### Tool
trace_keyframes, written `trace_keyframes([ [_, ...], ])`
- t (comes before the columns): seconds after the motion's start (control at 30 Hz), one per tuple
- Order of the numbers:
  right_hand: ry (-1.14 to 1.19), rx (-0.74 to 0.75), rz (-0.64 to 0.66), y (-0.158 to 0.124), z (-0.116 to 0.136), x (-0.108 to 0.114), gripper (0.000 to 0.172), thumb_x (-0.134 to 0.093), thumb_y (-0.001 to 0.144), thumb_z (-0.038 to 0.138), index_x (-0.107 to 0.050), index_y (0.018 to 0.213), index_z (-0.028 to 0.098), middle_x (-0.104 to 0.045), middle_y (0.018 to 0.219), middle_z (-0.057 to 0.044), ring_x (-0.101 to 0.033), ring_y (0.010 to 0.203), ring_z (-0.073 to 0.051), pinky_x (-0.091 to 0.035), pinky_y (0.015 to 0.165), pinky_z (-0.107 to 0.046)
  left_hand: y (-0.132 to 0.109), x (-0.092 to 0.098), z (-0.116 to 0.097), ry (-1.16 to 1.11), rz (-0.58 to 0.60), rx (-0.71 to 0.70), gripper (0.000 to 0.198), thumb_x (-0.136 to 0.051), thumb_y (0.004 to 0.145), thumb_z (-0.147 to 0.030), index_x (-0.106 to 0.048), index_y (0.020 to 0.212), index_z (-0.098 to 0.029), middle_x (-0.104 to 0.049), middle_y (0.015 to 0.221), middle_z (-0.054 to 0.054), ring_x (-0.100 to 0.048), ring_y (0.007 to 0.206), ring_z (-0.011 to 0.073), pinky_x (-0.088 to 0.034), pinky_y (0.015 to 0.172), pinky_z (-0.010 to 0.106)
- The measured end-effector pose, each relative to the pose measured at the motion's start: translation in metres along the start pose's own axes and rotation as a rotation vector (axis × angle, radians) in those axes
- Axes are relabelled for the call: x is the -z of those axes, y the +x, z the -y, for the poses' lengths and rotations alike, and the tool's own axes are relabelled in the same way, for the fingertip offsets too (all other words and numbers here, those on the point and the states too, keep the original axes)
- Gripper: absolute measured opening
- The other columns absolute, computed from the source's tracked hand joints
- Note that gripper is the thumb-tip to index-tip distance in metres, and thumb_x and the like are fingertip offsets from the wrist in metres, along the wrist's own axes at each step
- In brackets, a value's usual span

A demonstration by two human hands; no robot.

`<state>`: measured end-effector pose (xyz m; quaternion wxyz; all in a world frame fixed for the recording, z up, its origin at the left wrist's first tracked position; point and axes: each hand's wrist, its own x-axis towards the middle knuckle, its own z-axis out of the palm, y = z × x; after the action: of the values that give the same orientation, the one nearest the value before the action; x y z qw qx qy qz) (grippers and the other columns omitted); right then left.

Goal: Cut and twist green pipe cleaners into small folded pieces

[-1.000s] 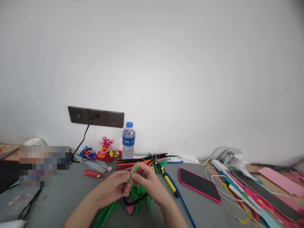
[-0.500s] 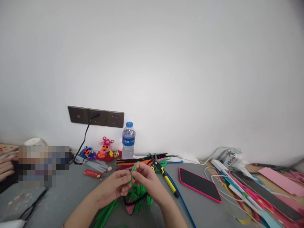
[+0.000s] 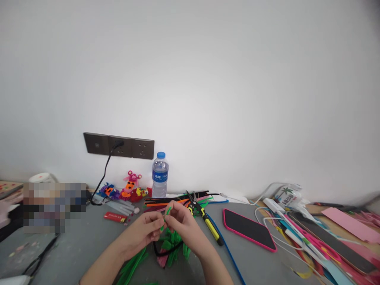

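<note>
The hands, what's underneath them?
Under the left hand and right hand you see fuzzy green pieces, a black strand and something pink. The hands cover the rest, so that's hidden.

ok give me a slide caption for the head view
Left hand and right hand pinch a thin, fuzzy green stem above a gray tabletop, near yellow-and-black metal-bladed snips.
</note>
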<state>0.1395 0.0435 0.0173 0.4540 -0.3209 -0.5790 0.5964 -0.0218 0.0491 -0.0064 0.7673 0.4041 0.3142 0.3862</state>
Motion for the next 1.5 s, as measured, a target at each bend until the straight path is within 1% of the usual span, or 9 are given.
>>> trace_keyframes([
  [0.17,-0.072,0.074,-0.049,-0.001,-0.001,-0.001,0.011,-0.056,0.081,0.020,-0.046,0.076,0.020,-0.045,0.065,0.006,-0.039,0.059,-0.011,-0.030,0.054,-0.023,0.000,-0.003,0.000,0.077,-0.059,-0.063,0.036,-0.081,0.066,-0.044,-0.060,0.059,-0.015,-0.041,0.052,-0.006,-0.030,0.051,0.0084,-0.024,0.050,0.021],
  [0.3,-0.125,0.167,-0.083,-0.001,-0.004,0.000,0.014,-0.053,0.079,0.015,-0.042,0.074,0.021,-0.045,0.072,0.004,-0.043,0.065,-0.012,-0.033,0.058,-0.024,0.002,-0.005,0.001,0.128,-0.121,-0.130,0.037,-0.079,0.066,-0.047,-0.061,0.060,-0.015,-0.041,0.053,-0.007,-0.027,0.051,0.0083,-0.021,0.048,0.021],
  [0.47,-0.359,0.252,-0.113,-0.001,-0.003,0.000,0.016,-0.051,0.079,0.011,-0.042,0.071,0.021,-0.045,0.070,0.004,-0.043,0.065,-0.012,-0.034,0.059,-0.023,0.004,-0.005,-0.001,0.167,-0.186,-0.194,0.039,-0.077,0.066,-0.050,-0.062,0.059,-0.015,-0.038,0.053,-0.007,-0.023,0.050,0.0080,-0.017,0.047,0.022],
  [0.63,-0.573,0.328,-0.150,-0.003,0.001,-0.001,0.014,-0.053,0.079,0.011,-0.047,0.070,0.020,-0.048,0.069,0.003,-0.046,0.064,-0.013,-0.034,0.057,-0.023,0.005,-0.007,-0.001,0.171,-0.257,-0.232,0.040,-0.077,0.065,-0.051,-0.062,0.058,-0.015,-0.037,0.053,-0.007,-0.023,0.050,0.0082,-0.018,0.046,0.021],
  [0.83,-0.771,0.372,-0.110,-0.005,0.004,-0.005,0.015,-0.048,0.085,0.011,-0.057,0.079,0.020,-0.053,0.071,0.000,-0.048,0.063,-0.014,-0.034,0.058,-0.024,0.004,-0.011,-0.001,0.109,-0.383,-0.283,0.038,-0.082,0.059,-0.049,-0.066,0.060,-0.014,-0.040,0.051,-0.007,-0.026,0.049,0.0076,-0.022,0.045,0.020],
  [0.93,-0.872,0.408,-0.121,-0.005,0.002,-0.009,0.017,-0.046,0.088,0.013,-0.060,0.081,0.021,-0.052,0.069,0.000,-0.048,0.063,-0.015,-0.034,0.059,-0.025,0.004,-0.012,-0.001,0.062,-0.414,-0.305,0.038,-0.083,0.057,-0.049,-0.068,0.063,-0.014,-0.042,0.052,-0.006,-0.029,0.050,0.0076,-0.026,0.045,0.019],
  [1.2,-0.928,0.443,-0.143,-0.002,-0.004,-0.012,0.019,-0.045,0.088,0.010,-0.055,0.076,0.021,-0.050,0.070,-0.001,-0.048,0.066,-0.016,-0.035,0.061,-0.025,0.005,-0.020,0.006,-0.141,-0.445,-0.317,0.037,-0.086,0.057,-0.040,-0.060,0.051,-0.015,-0.041,0.050,-0.008,-0.035,0.050,0.0070,-0.036,0.047,0.016],
  [1.4,-0.911,0.467,-0.205,-0.003,-0.009,-0.019,0.016,-0.048,0.086,0.012,-0.053,0.074,0.022,-0.050,0.067,0.000,-0.047,0.063,-0.015,-0.034,0.059,-0.026,0.003,-0.025,0.009,-0.209,-0.484,-0.330,0.033,-0.089,0.051,-0.037,-0.066,0.057,-0.014,-0.053,0.054,-0.005,-0.045,0.053,0.0075,-0.041,0.049,0.015],
  [1.5,-0.911,0.486,-0.233,0.000,-0.013,-0.019,0.017,-0.049,0.086,0.013,-0.053,0.072,0.022,-0.051,0.066,0.000,-0.046,0.061,-0.015,-0.034,0.058,-0.026,0.003,-0.027,0.009,-0.247,-0.478,-0.321,0.034,-0.089,0.051,-0.038,-0.066,0.056,-0.014,-0.054,0.054,-0.006,-0.044,0.053,0.0078,-0.042,0.049,0.016],
])
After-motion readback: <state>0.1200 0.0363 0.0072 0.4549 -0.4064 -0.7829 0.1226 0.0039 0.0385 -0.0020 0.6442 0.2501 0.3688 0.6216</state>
